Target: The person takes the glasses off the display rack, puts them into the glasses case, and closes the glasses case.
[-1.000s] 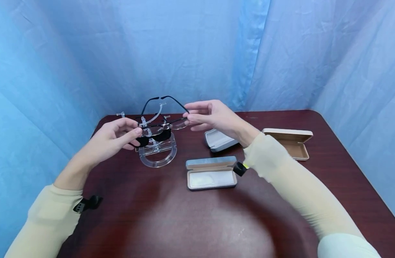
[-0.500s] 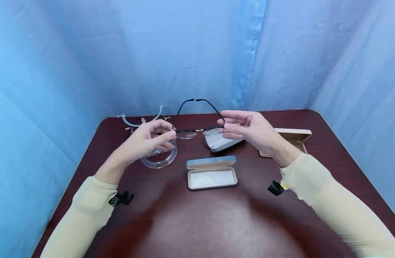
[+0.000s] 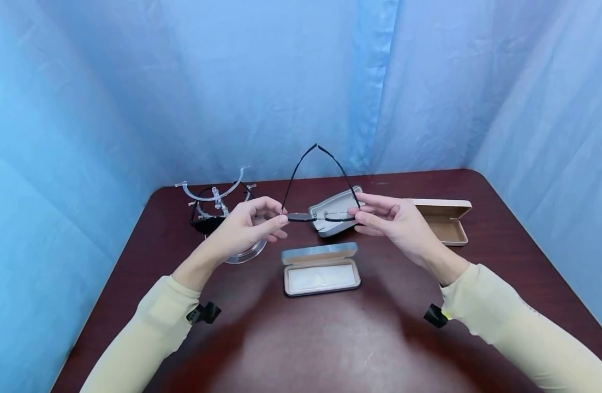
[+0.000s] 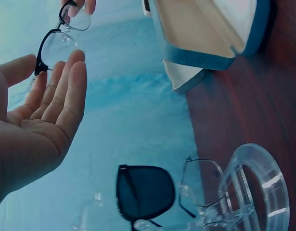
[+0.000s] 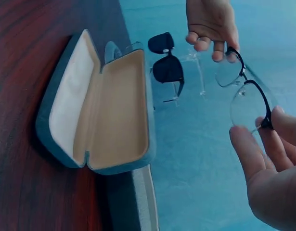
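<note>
Both hands hold a pair of glasses [image 3: 302,220] above the table, with a black upper rim and clear lenses. Its temples are unfolded and point away from me. My left hand [image 3: 246,226] pinches the left end of the frame between thumb and fingers. At the opposite end, my right hand [image 3: 399,225] pinches the hinge area. Below the glasses lies an open blue-grey glasses case [image 3: 320,254] with a white cloth inside. Left of my left hand, a clear display stand [image 3: 217,195] carries dark sunglasses [image 4: 148,192] and a thin-rimmed pair of glasses [image 4: 205,160], partly hidden in the head view.
A light grey open case [image 3: 332,227] sits behind the held glasses. Farther right stands a beige open case [image 3: 443,204], partly covered by my right hand. The dark red table [image 3: 301,349] ends at blue curtains [image 3: 261,87] at the back and sides.
Both hands have moved the glasses rightward from in front of the stand to above the blue-grey case. The frame now tilts differently, its temples rising more steeply.
</note>
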Motion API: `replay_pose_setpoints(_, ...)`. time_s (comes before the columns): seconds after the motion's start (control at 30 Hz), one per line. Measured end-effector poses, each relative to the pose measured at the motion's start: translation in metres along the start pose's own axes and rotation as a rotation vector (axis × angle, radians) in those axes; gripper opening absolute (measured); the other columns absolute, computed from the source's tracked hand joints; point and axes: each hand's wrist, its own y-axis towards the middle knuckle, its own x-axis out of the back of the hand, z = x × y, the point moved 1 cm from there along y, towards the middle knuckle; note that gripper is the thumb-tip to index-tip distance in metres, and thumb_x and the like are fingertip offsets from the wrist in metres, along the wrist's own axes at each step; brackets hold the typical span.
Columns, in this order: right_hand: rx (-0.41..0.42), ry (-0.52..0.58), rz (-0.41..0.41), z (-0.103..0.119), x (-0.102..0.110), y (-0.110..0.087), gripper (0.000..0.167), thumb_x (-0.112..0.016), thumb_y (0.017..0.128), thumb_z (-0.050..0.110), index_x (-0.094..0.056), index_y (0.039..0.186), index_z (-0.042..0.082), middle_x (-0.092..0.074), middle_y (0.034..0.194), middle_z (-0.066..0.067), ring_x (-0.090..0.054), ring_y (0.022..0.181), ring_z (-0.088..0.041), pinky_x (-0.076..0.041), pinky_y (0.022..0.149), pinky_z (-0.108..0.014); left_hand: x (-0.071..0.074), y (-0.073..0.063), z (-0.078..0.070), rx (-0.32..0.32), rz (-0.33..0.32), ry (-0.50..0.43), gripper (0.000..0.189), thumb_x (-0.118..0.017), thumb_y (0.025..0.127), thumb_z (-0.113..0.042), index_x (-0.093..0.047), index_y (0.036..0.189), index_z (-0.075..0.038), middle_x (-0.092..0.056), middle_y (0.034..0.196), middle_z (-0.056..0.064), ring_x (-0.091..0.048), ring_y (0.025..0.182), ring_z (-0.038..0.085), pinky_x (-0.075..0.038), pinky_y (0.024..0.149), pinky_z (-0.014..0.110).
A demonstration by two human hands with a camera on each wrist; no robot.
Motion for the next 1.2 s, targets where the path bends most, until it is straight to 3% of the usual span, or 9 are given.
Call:
replay_pose_setpoints(0.1, 0.019, -0.063, -0.029, -0.004, -0.004, 0.003, 0.057, -0.071, 0.096, 0.009, -0.048, 0.147, -0.003, -0.073, 0.117, -0.007, -0.07, 0.109, -0.016, -0.055, 0.093, -0.035, 0.0, 0.001, 0.007, 0.028, -0.031, -0.071, 0.026, -0.066, 0.101, -0.023, -0.062, 0.115, 0.0, -0.069, 0.108, 0.02, -0.072, 0.101, 0.035, -0.06, 0.085, 0.045)
replay_pose_setpoints(0.23, 0.041, -0.057, -0.042, -0.005, -0.008, 0.01, 0.054, -0.072, 0.096, 0.009, -0.052, 0.145, 0.0, -0.074, 0.113, -0.009, -0.071, 0.107, -0.016, -0.054, 0.094, -0.035, 0.003, 0.005, 0.014, 0.063, -0.071, -0.13, 0.03, -0.067, 0.1, -0.029, -0.065, 0.113, -0.002, -0.067, 0.113, 0.021, -0.069, 0.106, 0.037, -0.06, 0.086, 0.045)
replay_pose_setpoints(0.47, 0.132, -0.14, -0.03, -0.008, -0.009, 0.013, 0.055, -0.069, 0.098, 0.009, -0.051, 0.149, 0.009, -0.073, 0.111, -0.013, -0.069, 0.108, -0.018, -0.053, 0.096, -0.029, 0.003, 0.006, 0.02, 0.08, -0.067, -0.105, 0.031, -0.067, 0.1, -0.032, -0.066, 0.114, -0.005, -0.064, 0.123, 0.018, -0.067, 0.111, 0.027, -0.059, 0.087, 0.042)
replay_pose_setpoints(0.6, 0.105, -0.037, 0.017, -0.015, -0.01, 0.013, 0.055, -0.067, 0.099, 0.005, -0.048, 0.15, 0.008, -0.071, 0.113, -0.018, -0.069, 0.109, -0.025, -0.053, 0.096, -0.041, 0.002, 0.002, 0.023, 0.078, -0.061, -0.113, 0.03, -0.065, 0.102, -0.03, -0.065, 0.115, -0.003, -0.065, 0.126, 0.013, -0.066, 0.116, 0.027, -0.059, 0.089, 0.042)
replay_pose_setpoints(0.7, 0.082, -0.016, 0.036, -0.017, -0.009, 0.011, 0.052, -0.066, 0.099, 0.006, -0.051, 0.148, 0.008, -0.071, 0.112, -0.018, -0.069, 0.108, -0.027, -0.053, 0.096, -0.045, 0.001, 0.002, 0.025, 0.077, -0.052, -0.145, 0.032, -0.064, 0.103, -0.028, -0.063, 0.116, 0.001, -0.065, 0.127, 0.017, -0.065, 0.118, 0.033, -0.058, 0.09, 0.043)
replay_pose_setpoints(0.83, 0.045, -0.037, 0.037, -0.017, -0.007, 0.007, 0.047, -0.07, 0.097, 0.008, -0.057, 0.142, 0.006, -0.07, 0.113, -0.017, -0.07, 0.108, -0.029, -0.054, 0.095, -0.045, 0.002, 0.004, 0.024, 0.078, -0.037, -0.183, 0.034, -0.062, 0.104, -0.028, -0.062, 0.117, 0.003, -0.062, 0.128, 0.023, -0.064, 0.118, 0.036, -0.057, 0.093, 0.042)
replay_pose_setpoints(0.97, 0.033, -0.085, 0.05, -0.016, -0.01, 0.007, 0.053, -0.075, 0.093, 0.008, -0.057, 0.143, 0.009, -0.065, 0.12, -0.017, -0.07, 0.107, -0.028, -0.056, 0.093, -0.042, 0.007, 0.005, 0.022, 0.09, -0.049, -0.187, 0.033, -0.061, 0.104, -0.03, -0.063, 0.117, 0.0, -0.063, 0.126, 0.02, -0.067, 0.115, 0.03, -0.056, 0.094, 0.04)
replay_pose_setpoints(1.2, 0.058, 0.007, 0.101, -0.018, -0.015, 0.012, 0.047, -0.072, 0.094, 0.002, -0.058, 0.139, 0.001, -0.062, 0.126, -0.019, -0.065, 0.116, -0.04, -0.053, 0.093, -0.05, 0.01, -0.002, 0.027, 0.12, -0.072, -0.224, 0.033, -0.061, 0.104, -0.029, -0.061, 0.116, 0.001, -0.062, 0.126, 0.018, -0.068, 0.113, 0.032, -0.056, 0.093, 0.044)
